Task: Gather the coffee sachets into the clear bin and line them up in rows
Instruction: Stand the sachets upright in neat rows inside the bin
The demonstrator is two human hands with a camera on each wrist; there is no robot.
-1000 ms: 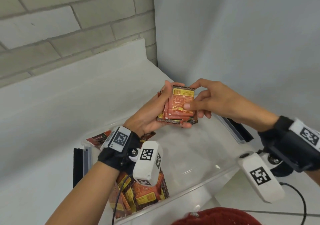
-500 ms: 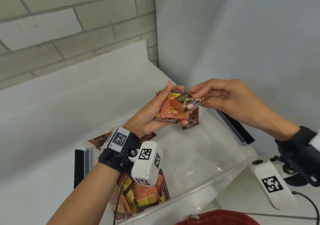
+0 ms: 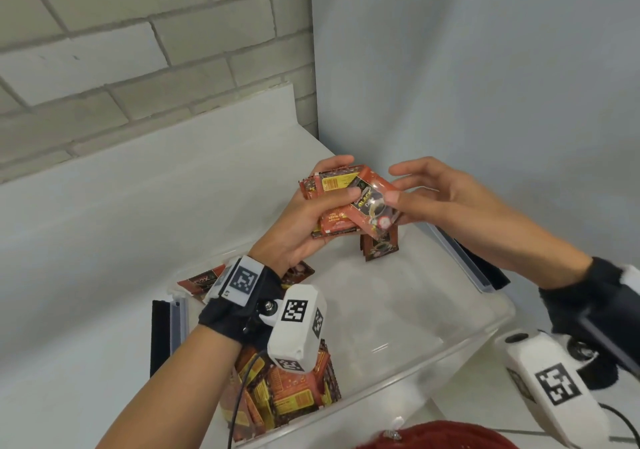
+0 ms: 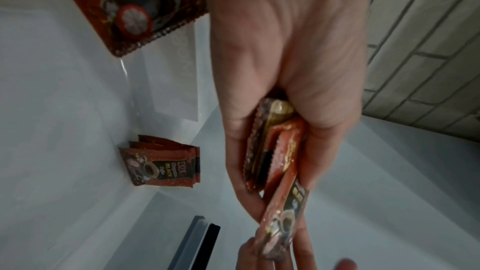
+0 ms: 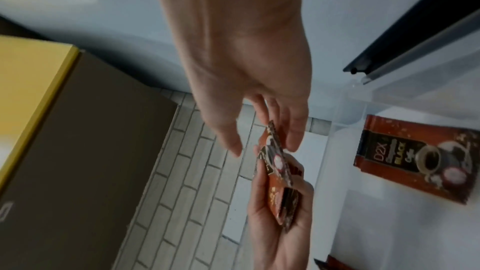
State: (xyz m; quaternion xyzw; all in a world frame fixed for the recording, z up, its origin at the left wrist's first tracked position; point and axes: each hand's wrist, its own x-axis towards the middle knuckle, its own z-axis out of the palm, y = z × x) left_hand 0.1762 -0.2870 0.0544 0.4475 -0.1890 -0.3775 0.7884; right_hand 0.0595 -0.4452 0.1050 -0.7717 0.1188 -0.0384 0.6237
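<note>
My left hand (image 3: 329, 202) grips a stack of red coffee sachets (image 3: 334, 221) above the far end of the clear bin (image 3: 450, 355). My right hand (image 3: 398, 195) pinches the top sachet (image 3: 372, 206), which lies skewed across the stack with its printed cup face up. In the left wrist view the stack (image 4: 270, 151) sits edge-on between thumb and fingers. A few sachets (image 3: 379, 247) stand together in the bin's far corner, also visible as sachets (image 4: 161, 165) and sachets (image 5: 413, 161). A loose heap of sachets (image 3: 287, 393) fills the near left corner.
The bin stands on a white counter (image 3: 104, 223) against a brick wall and a grey panel. Black clip handles (image 3: 161, 337) flank the bin. More sachets (image 3: 201, 280) lie behind my left wrist. A brown and yellow box (image 5: 78, 130) shows in the right wrist view.
My right hand has taken the top sachet off the squared stack, turned it face up and swung it askew. The left hand stays in place with the stack.
</note>
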